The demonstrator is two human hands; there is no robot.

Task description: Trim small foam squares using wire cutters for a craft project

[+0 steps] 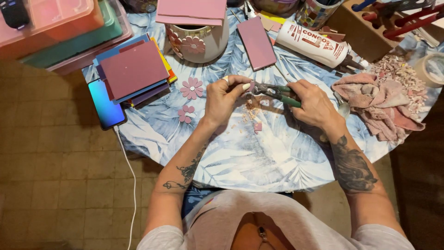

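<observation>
Right hand (314, 104): clenched around green-handled nippers (273, 91), above bench (259, 162) centre.
Left hand (225, 98): fingertips pinch small tile piece at nipper jaws; piece mostly hidden.
Chips (252, 115): on bench directly below.
Pink rag (384, 104): right edge.

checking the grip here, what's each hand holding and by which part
The right hand holds green-handled nippers by the handles. The left hand pinches something small at the jaws with its fingertips; what it is cannot be told.
</observation>
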